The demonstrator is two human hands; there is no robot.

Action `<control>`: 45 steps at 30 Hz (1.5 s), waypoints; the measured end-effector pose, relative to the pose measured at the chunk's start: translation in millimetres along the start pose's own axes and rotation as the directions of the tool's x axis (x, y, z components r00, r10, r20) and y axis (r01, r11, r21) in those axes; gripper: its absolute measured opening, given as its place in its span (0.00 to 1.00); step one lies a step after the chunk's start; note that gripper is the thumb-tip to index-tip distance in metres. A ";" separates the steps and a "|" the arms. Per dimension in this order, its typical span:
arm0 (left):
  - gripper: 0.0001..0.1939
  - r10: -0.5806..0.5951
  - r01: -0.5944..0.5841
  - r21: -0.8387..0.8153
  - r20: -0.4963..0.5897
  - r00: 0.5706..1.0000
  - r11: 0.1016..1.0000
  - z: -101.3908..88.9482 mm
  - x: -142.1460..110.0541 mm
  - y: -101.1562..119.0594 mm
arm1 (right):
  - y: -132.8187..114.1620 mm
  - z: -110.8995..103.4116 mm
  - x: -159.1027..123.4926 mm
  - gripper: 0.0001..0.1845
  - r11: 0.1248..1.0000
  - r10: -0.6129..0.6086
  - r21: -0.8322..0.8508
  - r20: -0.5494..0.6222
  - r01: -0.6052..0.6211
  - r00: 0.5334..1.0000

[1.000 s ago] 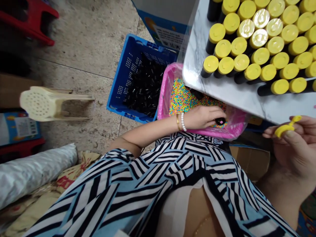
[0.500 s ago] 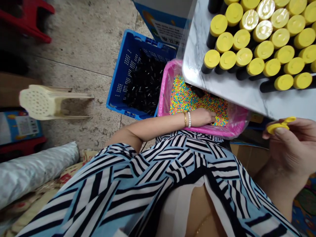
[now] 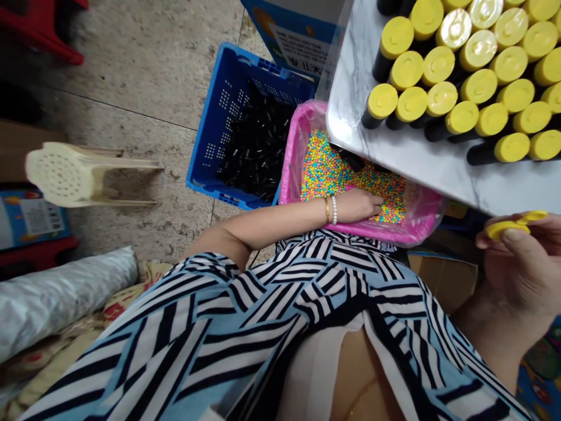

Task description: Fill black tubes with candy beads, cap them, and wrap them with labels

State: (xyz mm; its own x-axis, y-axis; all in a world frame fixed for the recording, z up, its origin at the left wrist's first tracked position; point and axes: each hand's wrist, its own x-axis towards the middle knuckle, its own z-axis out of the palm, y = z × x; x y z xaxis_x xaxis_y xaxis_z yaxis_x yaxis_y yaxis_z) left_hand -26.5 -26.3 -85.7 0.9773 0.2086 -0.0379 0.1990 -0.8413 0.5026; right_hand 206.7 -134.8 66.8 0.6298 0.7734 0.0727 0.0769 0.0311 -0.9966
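Observation:
In the head view my left hand (image 3: 357, 206), with bracelets at its wrist, is down in a pink basin (image 3: 287, 175) lined with clear plastic. Small multicoloured candy-like balls (image 3: 324, 169) fill the basin. The fingers curl at the surface of the balls; what they hold, if anything, is hidden. A bit of pink shows just above the knuckles. At the right, my right hand (image 3: 528, 251) pinches a yellow flip-top cap (image 3: 504, 229), its lid standing open. Black tubes (image 3: 350, 159) lie partly hidden in the basin, under the table edge.
A marble-patterned table (image 3: 346, 117) carries rows of black tubes with yellow caps (image 3: 464, 117). Left of the basin stands a blue crate (image 3: 205, 117) of small black pieces (image 3: 258, 146). A cream stool (image 3: 56, 175) is on the floor, and a printed carton (image 3: 284, 41) stands behind the crate.
The view has shifted slightly, and my right hand appears a little further right with the yellow cap still pinched. My left hand stays in the balls, its fingers slightly more visible.

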 end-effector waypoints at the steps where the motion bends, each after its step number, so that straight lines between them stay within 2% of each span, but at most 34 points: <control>1: 0.13 0.001 -0.001 0.001 -0.003 1.000 1.000 -0.3 -0.4 -0.1 | -0.6 0.3 -0.1 0.17 1.000 0.001 -0.003 -0.006 -0.001 1.000; 5: 0.14 0.049 -0.049 -0.058 0.010 0.999 0.997 -1.7 -2.2 -4.2 | -2.0 0.1 0.7 0.16 1.000 -0.020 -0.006 -0.032 0.019 0.999; 8: 0.14 0.048 -0.046 -0.197 0.004 0.999 0.979 -2.5 -5.1 -12.4 | -1.3 -2.3 2.6 0.15 1.000 -0.013 -0.015 -0.055 0.013 0.998; 11: 0.16 -0.008 -0.016 -0.363 -0.065 0.998 0.932 -8.2 -11.4 -16.8 | -1.1 -4.6 4.8 0.14 0.999 0.000 -0.039 -0.108 -0.004 0.994; 14: 0.16 -0.083 -0.024 -0.479 -0.201 0.976 0.877 -26.3 -22.3 -7.1 | -2.5 -3.0 4.9 0.13 1.000 0.003 -0.024 -0.104 -0.005 0.995; 17: 0.14 -0.145 -0.101 -0.532 -0.400 0.905 0.840 -55.5 -35.1 15.6 | -3.7 4.2 1.6 0.18 0.994 0.091 0.058 -0.048 -0.088 0.995; 19: 0.14 -0.209 -0.130 -0.531 -0.530 0.822 0.837 -74.8 -39.8 29.8 | -3.8 12.1 -1.3 0.24 0.977 0.194 0.082 0.014 -0.194 0.981; 21: 0.14 -0.278 -0.121 -0.514 -0.630 0.725 0.849 -88.9 -37.5 37.4 | -3.6 22.3 -3.0 0.22 0.962 0.258 0.070 0.079 -0.264 0.963; 24: 0.15 -0.361 -0.044 -0.495 -0.688 0.629 0.868 -98.2 -22.0 34.7 | -3.2 41.2 -1.9 0.14 0.945 0.297 0.096 0.151 -0.313 0.943; 28: 0.15 -0.400 0.004 -0.486 -0.714 0.575 0.874 -100.0 0.3 24.0 | -0.5 69.8 2.9 0.19 0.903 0.377 0.139 0.198 -0.406 0.905; 36: 0.17 -0.418 0.034 -0.504 -0.674 0.609 0.863 -103.8 2.9 25.7 | -4.4 115.3 3.1 0.20 0.898 0.387 0.153 0.175 -0.413 0.905; 42: 0.16 -0.439 0.004 -0.540 -0.678 0.589 0.842 -106.4 2.6 25.3 | -0.5 124.4 4.7 0.22 0.923 0.346 0.134 0.129 -0.362 0.929; 45: 0.17 -0.478 -0.016 -0.606 -0.644 0.598 0.796 -111.7 0.6 31.8 | 1.9 125.7 4.1 0.20 0.939 0.305 0.126 0.117 -0.319 0.945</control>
State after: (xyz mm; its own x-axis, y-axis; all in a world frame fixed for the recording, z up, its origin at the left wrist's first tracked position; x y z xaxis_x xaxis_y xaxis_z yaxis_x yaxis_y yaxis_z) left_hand -27.7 2.8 26.8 0.4425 0.8475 0.2932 0.0981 -0.3708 0.9235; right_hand 112.3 -52.0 60.2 0.5280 0.8146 -0.2402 -0.2261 -0.1377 -0.9643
